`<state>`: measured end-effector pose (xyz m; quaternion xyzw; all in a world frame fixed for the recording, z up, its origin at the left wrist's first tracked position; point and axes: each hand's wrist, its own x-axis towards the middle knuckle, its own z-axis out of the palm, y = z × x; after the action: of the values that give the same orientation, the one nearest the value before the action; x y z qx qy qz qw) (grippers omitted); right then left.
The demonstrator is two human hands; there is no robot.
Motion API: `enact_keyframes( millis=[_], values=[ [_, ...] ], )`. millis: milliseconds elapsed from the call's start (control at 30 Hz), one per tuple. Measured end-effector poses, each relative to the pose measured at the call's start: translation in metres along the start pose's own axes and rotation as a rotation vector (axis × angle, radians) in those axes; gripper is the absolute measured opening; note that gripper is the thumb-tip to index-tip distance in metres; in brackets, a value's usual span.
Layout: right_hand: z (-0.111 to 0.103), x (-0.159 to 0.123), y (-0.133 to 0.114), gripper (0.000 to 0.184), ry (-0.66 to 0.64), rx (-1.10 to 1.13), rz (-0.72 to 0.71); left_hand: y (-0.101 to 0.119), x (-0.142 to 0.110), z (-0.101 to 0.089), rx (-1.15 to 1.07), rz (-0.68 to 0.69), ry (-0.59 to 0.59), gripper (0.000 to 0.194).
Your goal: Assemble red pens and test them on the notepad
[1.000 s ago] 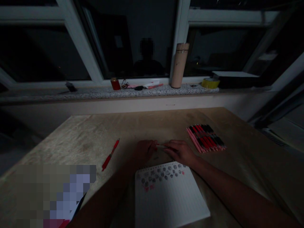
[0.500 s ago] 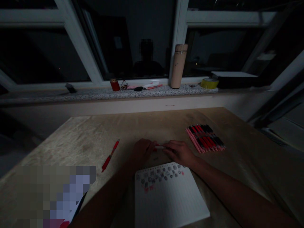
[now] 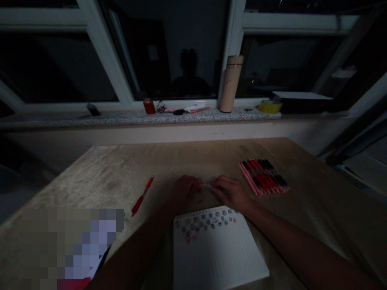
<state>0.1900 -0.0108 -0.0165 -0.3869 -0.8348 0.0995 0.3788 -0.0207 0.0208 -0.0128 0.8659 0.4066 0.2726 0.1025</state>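
Note:
Above the notebook, my left hand [image 3: 185, 191] and my right hand [image 3: 231, 192] face each other, fingers closed in a pinch. A thin, pale pinkish piece [image 3: 207, 185], apparently part of a pen, spans the gap between their fingertips. Its ends are hidden in the fingers. A small red bit [image 3: 199, 189] shows beside my left fingertips; whether it is held or lies on the table I cannot tell. Just below the hands, a small dark piece [image 3: 200, 200] lies on the table. The open spiral notebook [image 3: 217, 257] carries rows of dark and red scribbles along its top.
A red pen [image 3: 142, 196] lies left of my hands. A row of red, black and pink pens [image 3: 264, 177] lies to the right. On the windowsill stand a tall flask [image 3: 231, 84], a red jar [image 3: 149, 106] and yellow tape [image 3: 270, 106].
The whole view has shifted slightly. Between the fingertips, the piece now looks paler, where red and dark showed before. Both hands remain close together above the notebook.

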Motion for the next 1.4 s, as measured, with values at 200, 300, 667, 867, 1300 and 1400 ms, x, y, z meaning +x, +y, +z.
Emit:
enact_keyframes(
  millis=[200, 300, 667, 867, 1300, 1400],
  values=[
    [-0.003, 0.002, -0.009, 0.018, -0.139, -0.232, 0.091, 0.003, -0.001, 0.000, -0.011, 0.020, 0.011, 0.046],
    [-0.005, 0.006, -0.015, 0.027, -0.158, -0.294, 0.038, 0.002, 0.000, -0.002, -0.003, -0.018, 0.055, 0.048],
    [-0.004, 0.004, -0.009, 0.022, -0.171, -0.294, 0.020, 0.003, 0.003, -0.001, 0.015, -0.083, -0.002, 0.054],
    [-0.007, 0.006, -0.013, 0.029, -0.133, -0.303, 0.039, -0.001, 0.002, -0.002, -0.013, -0.186, 0.076, 0.054],
    [-0.009, 0.006, -0.012, 0.017, -0.304, -0.416, 0.079, -0.007, 0.003, -0.007, 0.119, 0.033, -0.116, 0.041],
    [-0.008, 0.005, -0.012, 0.013, -0.349, -0.422, 0.100, -0.005, 0.002, -0.007, 0.201, 0.051, -0.199, 0.041]
  ],
)
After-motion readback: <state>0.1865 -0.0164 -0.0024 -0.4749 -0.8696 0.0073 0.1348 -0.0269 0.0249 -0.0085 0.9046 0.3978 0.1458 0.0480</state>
